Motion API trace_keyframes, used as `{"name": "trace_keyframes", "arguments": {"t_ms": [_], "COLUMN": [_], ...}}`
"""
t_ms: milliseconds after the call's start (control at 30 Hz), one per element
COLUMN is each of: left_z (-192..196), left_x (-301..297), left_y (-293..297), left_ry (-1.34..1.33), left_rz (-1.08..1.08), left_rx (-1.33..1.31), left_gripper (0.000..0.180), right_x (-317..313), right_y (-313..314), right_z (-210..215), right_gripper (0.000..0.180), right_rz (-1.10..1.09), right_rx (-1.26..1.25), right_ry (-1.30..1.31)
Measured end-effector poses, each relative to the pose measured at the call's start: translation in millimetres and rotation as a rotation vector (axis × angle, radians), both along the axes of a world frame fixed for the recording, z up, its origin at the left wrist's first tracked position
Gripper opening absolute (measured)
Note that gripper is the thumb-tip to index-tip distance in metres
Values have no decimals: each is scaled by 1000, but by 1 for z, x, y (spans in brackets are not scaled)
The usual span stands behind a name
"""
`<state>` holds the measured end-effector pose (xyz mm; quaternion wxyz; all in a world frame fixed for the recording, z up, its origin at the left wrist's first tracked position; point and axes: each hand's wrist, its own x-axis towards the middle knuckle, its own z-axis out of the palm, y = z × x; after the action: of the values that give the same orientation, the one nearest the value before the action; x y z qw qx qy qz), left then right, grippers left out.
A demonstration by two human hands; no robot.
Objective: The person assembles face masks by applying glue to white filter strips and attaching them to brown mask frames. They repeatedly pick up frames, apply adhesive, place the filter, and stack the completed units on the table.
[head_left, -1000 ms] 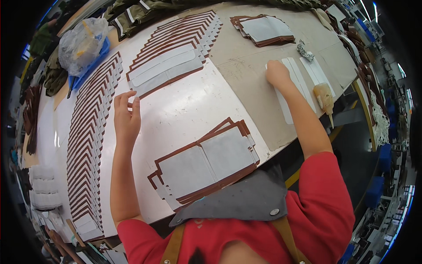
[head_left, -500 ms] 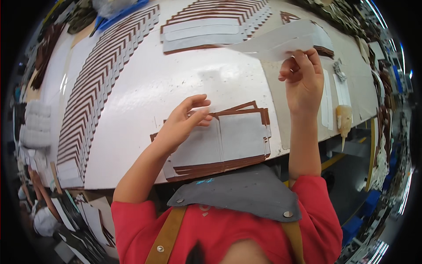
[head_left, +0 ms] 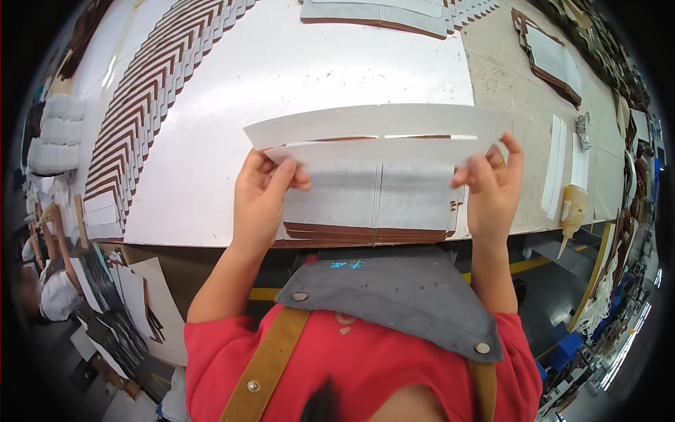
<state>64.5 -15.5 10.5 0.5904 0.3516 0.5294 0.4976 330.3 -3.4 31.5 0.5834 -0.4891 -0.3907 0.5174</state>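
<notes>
A thin white slotted strip (head_left: 380,121) is stretched between my two hands, with two long narrow slits along it. My left hand (head_left: 261,197) pinches its left end, thumb on top. At the other end, my right hand (head_left: 493,193) has its slightly blurred fingers closed on the lower right corner. Just beneath the strip lies a stack of pale grey panels (head_left: 415,200) with brown edges, each with a seam down the middle. The strip hides the stack's far part.
A long fanned row of brown-edged panels (head_left: 151,116) runs along the table's left. More panels (head_left: 373,14) lie at the far side, and a smaller stack (head_left: 555,60) at right. White strips (head_left: 554,165) and a glue bottle (head_left: 574,207) sit near the right edge. Another person (head_left: 60,292) works at left.
The strip has come from the far right to above the near stack. My left hand, empty before, now grips its left end. My right hand has moved nearer.
</notes>
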Motion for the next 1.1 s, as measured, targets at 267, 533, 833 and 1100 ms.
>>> {"name": "trace_keyframes", "arguments": {"t_ms": [267, 533, 833, 1100], "left_z": [-14, -9, -5, -4], "left_x": [-9, -5, -5, -6], "left_y": [-40, -29, -22, -19], "left_ry": [592, 775, 851, 851], "left_rz": [-126, -212, -270, -283], "left_rx": [180, 191, 163, 161], "left_gripper": [19, 27, 34, 34], "right_x": [18, 19, 19, 18], "right_y": [-51, -50, -45, -43], "right_z": [-33, -36, -35, -31], "right_gripper": [39, 28, 28, 29], "right_rz": [153, 198, 208, 217], "right_rx": [-107, -164, -201, -232], "right_ry": [-371, -513, -583, -644]}}
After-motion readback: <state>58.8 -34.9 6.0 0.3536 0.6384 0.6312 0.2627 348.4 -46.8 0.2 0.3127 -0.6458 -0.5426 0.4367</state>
